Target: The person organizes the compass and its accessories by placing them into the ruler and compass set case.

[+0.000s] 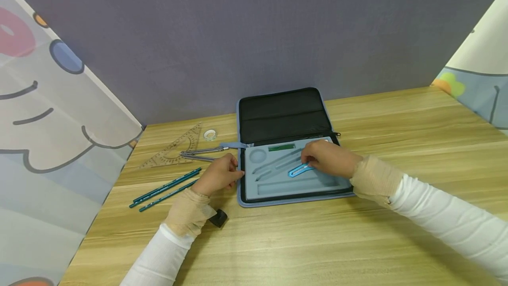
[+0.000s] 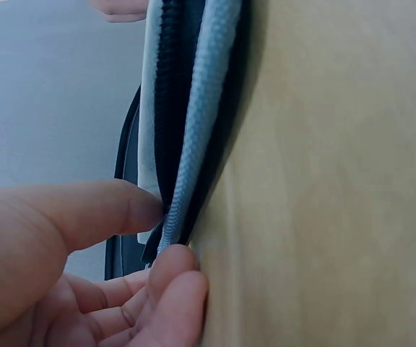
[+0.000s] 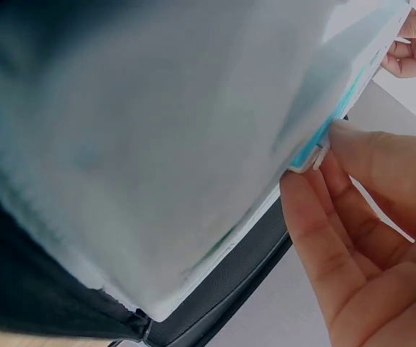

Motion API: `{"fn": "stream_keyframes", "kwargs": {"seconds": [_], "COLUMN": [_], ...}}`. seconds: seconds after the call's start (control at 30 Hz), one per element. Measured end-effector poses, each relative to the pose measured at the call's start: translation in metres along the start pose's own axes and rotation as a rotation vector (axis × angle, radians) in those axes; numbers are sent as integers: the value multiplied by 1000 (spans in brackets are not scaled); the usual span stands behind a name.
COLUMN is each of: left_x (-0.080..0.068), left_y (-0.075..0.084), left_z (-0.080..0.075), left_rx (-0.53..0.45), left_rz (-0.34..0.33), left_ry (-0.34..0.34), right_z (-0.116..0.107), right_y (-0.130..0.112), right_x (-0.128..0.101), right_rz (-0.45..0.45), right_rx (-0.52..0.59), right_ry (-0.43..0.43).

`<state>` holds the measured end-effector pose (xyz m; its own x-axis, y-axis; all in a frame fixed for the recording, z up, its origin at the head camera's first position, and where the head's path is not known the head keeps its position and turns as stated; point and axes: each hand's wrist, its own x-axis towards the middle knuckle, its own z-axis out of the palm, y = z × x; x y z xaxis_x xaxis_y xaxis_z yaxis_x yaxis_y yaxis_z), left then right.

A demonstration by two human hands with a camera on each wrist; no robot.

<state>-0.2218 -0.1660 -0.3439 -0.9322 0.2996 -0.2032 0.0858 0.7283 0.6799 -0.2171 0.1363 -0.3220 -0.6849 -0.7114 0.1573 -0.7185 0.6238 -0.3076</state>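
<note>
An unzipped blue case lies open, with a grey moulded tray in its near half. My left hand is at the case's left edge; in the left wrist view its thumb and fingers pinch the blue zipper edging. Over the right part of the tray, my right hand holds a light-blue utility knife by one end, its other end pointing left over the tray. In the right wrist view, thumb and fingertips grip the knife; the curled fingers partly hide it.
A green piece sits in a tray slot. Left of the case lie a metal compass, a clear set square, a tape roll and several dark green pencils. A black block is beside my left wrist. A grey partition stands behind.
</note>
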Motion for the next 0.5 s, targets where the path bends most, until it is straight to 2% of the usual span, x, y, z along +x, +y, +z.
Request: {"fn": "stream_keyframes", "kwargs": {"seconds": [0.5], "left_x": [0], "left_y": [0], "left_z": [0], "left_rx": [-21], "left_rz": [5], "left_ry": [0], "right_z": [1], "right_y": [-3], "right_x": [1], "right_rz": [53], "right_rx": [-33], "right_ry": [-16]}}
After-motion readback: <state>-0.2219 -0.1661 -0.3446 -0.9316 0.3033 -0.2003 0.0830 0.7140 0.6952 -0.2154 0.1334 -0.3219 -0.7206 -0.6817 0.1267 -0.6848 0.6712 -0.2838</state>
